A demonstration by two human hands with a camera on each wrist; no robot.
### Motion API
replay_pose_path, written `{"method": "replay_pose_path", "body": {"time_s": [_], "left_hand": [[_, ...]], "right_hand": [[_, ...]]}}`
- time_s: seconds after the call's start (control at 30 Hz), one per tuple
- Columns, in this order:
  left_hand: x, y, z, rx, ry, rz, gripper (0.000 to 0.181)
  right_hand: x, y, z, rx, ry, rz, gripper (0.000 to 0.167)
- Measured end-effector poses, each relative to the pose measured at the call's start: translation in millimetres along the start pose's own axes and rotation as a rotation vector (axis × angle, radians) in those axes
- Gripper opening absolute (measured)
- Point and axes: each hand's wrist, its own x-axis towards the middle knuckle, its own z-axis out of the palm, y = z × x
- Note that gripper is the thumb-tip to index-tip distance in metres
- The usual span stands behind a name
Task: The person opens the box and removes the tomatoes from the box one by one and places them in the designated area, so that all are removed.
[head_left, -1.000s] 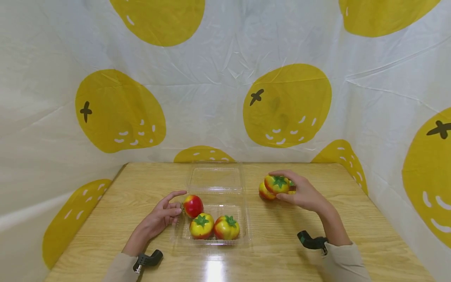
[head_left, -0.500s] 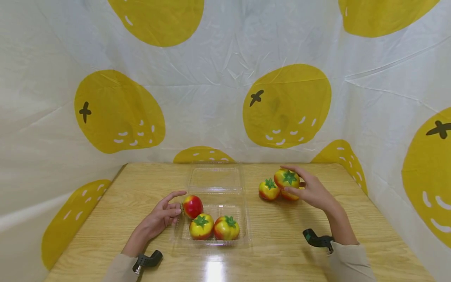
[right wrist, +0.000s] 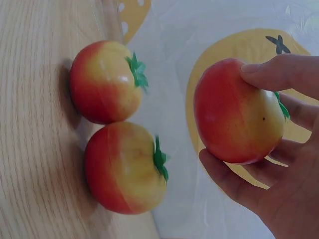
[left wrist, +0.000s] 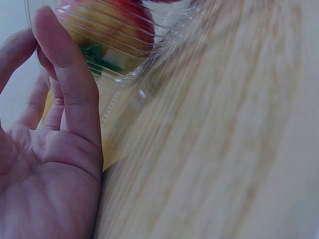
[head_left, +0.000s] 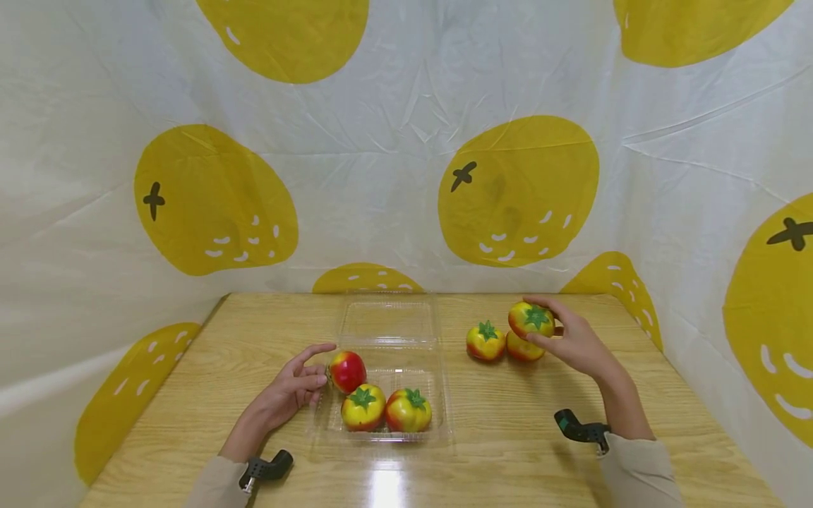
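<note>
My right hand (head_left: 576, 344) grips a red-yellow fruit (head_left: 532, 320) with a green leafy top, raised off the table. In the right wrist view, thumb and fingers of that hand (right wrist: 284, 144) span the held fruit (right wrist: 234, 112). Two similar fruits, one (head_left: 485, 341) left of the other (head_left: 524, 347), sit side by side on the table. My left hand (head_left: 291, 391) touches the left side of a clear plastic box (head_left: 413, 437), thumb and fingers at its wall. Inside lie a red fruit (head_left: 348, 372) and two yellow-red ones (head_left: 363, 408) (head_left: 408, 410).
The box's clear lid (head_left: 389, 322) lies folded back behind it on the wooden table (head_left: 495, 451). A white cloth (head_left: 368, 197) printed with large yellow fruits hangs behind and beside the table. Each wrist carries a black camera mount.
My right hand has moved right with its fruit, from above the left table fruit to above the right one. My left hand and the box have stayed put.
</note>
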Motion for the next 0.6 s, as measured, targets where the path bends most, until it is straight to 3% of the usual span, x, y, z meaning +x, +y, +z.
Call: {"method": "replay_pose_path", "body": {"time_s": [0.6], "left_hand": [[-0.3,3.3,2.9,-0.017,-0.015,0.000,0.058]], "right_hand": [[-7.0,29.6,-15.1,0.014,0.050,0.054,0.062]]}}
